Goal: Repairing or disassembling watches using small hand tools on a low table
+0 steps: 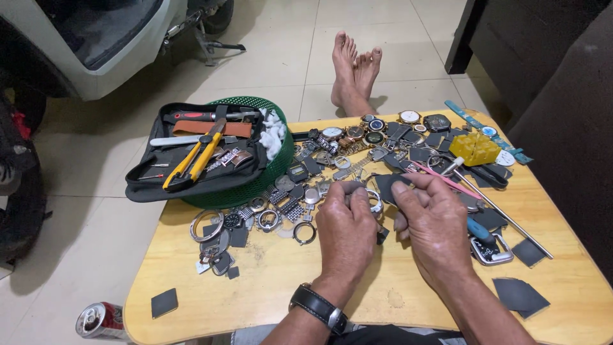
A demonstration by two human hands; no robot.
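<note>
Watch case (372, 199), small and silvery, sits pinched between the fingertips of the left hand (345, 225) and the right hand (432, 222), both closed on it in a shared grip just above the middle of the wooden bench (408, 300). Beyond the case lies a spread of watches (373, 131) and loose parts; left of it stands a green basket (279, 163) carrying a black tool pouch (150, 182) with yellow-handled pliers (195, 158), and to its right sits a yellow block (474, 149).

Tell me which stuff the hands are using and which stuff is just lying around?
In use:
left hand
right hand
silver watch case pinched between them

Lying about:
yellow pliers on the black tool pouch
green basket
yellow block
row of watches
drink can on the floor
wooden table
</note>
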